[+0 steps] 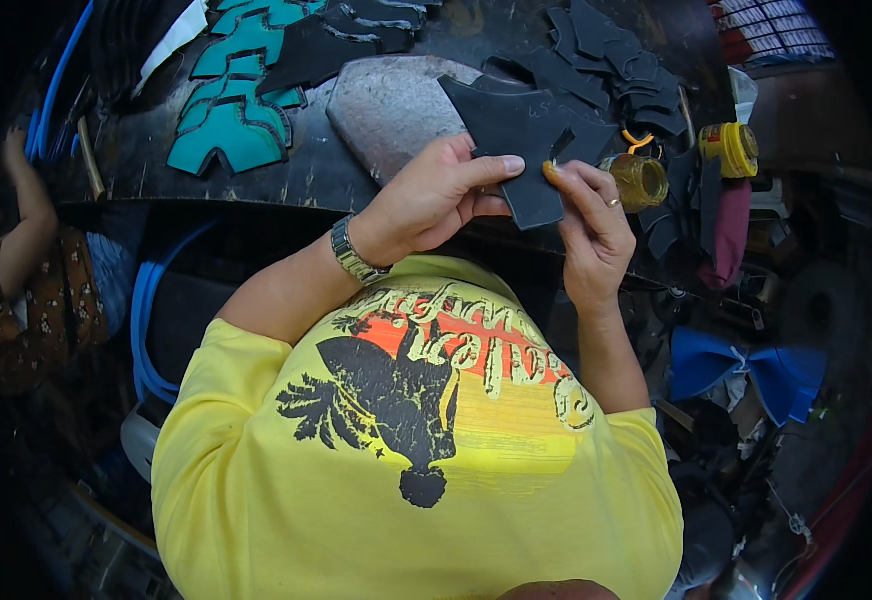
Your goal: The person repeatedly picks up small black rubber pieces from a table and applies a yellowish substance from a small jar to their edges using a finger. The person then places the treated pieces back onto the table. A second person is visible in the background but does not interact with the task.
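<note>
A flat black cut piece [516, 125], with a wide top and narrow lower tab, hangs over the table's near edge. My left hand [446, 190] grips its left side, thumb on top and fingers beneath. At the opposite edge of the tab, my right hand [596, 225] has its fingers bent and pressed against the piece. One right fingertip carries a yellowish-brown coating. Just beyond that hand, an open glass jar [639, 182] with amber residue lies tipped toward me. Behind the black piece is a grey stone slab [381, 105].
Overlapping teal cut pieces [221, 135] lie at the left of the dark table [146, 180]. More black cut pieces [606, 60] are heaped at the far right. A yellow jar [728, 150] stands at the right edge beside a maroon cloth [728, 235]. Another person's arm [31, 195] shows at far left.
</note>
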`<state>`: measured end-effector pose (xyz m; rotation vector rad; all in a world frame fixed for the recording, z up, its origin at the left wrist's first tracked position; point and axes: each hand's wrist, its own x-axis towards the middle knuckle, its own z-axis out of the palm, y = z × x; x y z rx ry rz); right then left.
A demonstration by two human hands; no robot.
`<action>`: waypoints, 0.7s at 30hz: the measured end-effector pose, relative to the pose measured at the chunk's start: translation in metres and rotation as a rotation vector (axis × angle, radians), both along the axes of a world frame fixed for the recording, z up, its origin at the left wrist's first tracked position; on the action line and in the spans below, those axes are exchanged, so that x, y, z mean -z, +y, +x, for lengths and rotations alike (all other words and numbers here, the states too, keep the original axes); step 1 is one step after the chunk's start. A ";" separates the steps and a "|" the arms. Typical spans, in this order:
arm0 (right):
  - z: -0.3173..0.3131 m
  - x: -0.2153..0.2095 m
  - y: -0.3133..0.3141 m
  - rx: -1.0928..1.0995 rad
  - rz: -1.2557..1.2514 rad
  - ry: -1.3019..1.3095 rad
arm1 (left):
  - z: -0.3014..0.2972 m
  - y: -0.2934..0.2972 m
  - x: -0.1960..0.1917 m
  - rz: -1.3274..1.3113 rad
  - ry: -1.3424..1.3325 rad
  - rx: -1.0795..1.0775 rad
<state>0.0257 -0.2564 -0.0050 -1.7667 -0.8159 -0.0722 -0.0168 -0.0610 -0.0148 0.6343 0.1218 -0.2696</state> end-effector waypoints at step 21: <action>0.008 -0.001 -0.006 0.210 -0.343 -0.628 | 0.010 0.005 0.010 0.091 0.032 -0.166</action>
